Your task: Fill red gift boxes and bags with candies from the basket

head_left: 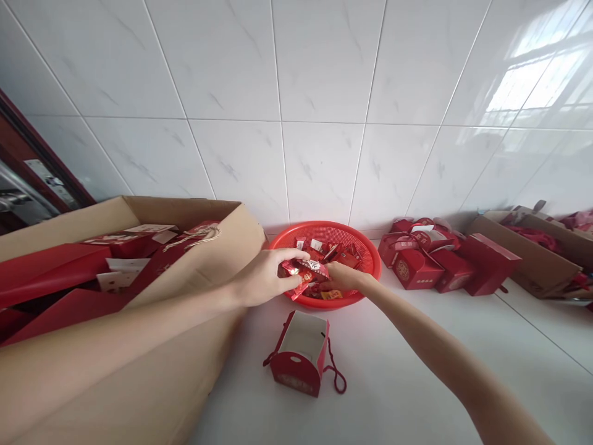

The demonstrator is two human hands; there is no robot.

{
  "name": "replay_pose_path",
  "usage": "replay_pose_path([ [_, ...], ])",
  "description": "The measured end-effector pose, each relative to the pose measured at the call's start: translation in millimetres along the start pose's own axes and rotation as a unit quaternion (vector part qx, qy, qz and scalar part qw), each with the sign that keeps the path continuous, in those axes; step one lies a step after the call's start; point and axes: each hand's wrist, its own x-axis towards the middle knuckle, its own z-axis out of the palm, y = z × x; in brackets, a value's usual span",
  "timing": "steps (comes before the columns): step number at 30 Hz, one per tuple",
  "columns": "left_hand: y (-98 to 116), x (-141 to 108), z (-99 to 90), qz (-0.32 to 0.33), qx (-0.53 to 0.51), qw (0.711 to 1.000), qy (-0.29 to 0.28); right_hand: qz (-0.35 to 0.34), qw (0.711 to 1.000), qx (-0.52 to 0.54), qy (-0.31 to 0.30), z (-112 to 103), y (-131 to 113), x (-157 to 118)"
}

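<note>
- We are, as we judge it, at the gathering step: both hands are at the red basket (pixel 376 259), which holds loose wrapped sweets.
- Our left hand (pixel 262 278) has its grip partly closed, fingers and thumb curled round a small bunch of sweets (pixel 306 277) over the basket's near left side.
- Our right hand (pixel 345 276) reaches into the basket, its fingers low among the sweets beside that bunch; we cannot tell how far its grip is open or whether it holds any.
- We have the small red box (pixel 296 376) on the counter (pixel 393 383), nearer us than the basket, its pale inside showing and a cord at each side.
- Any lift from here, we judge, calls for a snug left grip, since slick wrappers could slip out, and enough height to clear the rim.
</note>
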Motion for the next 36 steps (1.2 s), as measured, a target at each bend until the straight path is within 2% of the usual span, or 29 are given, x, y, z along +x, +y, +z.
replay_pose_path([
  [3,-0.1,0.8,0.0,0.005,-0.003,1.000,0.000,-0.008,0.992,0.102,0.078,-7.3,-2.5,-4.9],
  [7,-1.2,2.3,1.4,0.024,-0.001,1.000,0.008,-0.019,0.952,0.241,0.188,-16.7,-12.2,-18.7],
  [9,-2.0,2.8,2.5,0.031,-0.002,0.999,0.016,-0.031,0.907,0.356,0.221,-21.2,-19.8,-27.7],
  [12,-1.5,2.8,2.6,0.036,0.000,0.999,0.018,-0.049,0.806,0.547,0.221,-27.7,-34.1,-41.9],
  [13,-0.6,2.6,2.2,0.036,0.002,0.999,0.016,-0.050,0.784,0.581,0.213,-29.3,-39.0,-46.3],
  [14,0.8,2.1,1.5,0.036,0.003,0.999,0.014,-0.047,0.779,0.590,0.205,-30.3,-43.8,-50.4],
  [18,8.2,-0.8,-0.7,0.048,-0.017,0.999,0.005,-0.032,0.802,0.560,0.203,-27.8,-59.0,-61.6],
  [22,13.2,-3.5,0.4,0.045,-0.028,0.998,0.018,-0.037,0.822,0.527,0.213,-19.1,-68.5,-64.9],
  [28,14.6,-3.3,-2.7,0.070,0.010,0.997,0.007,-0.013,0.843,0.480,0.242,-14.1,-80.4,-68.4],
  [33,13.7,-3.9,-7.6,0.050,0.037,0.998,0.005,-0.023,0.863,0.457,0.215,-14.4,-85.2,-75.7],
  [36,13.2,-4.3,-9.5,0.042,0.049,0.998,-0.004,-0.032,0.864,0.461,0.197,-13.3,-85.9,-78.0],
])
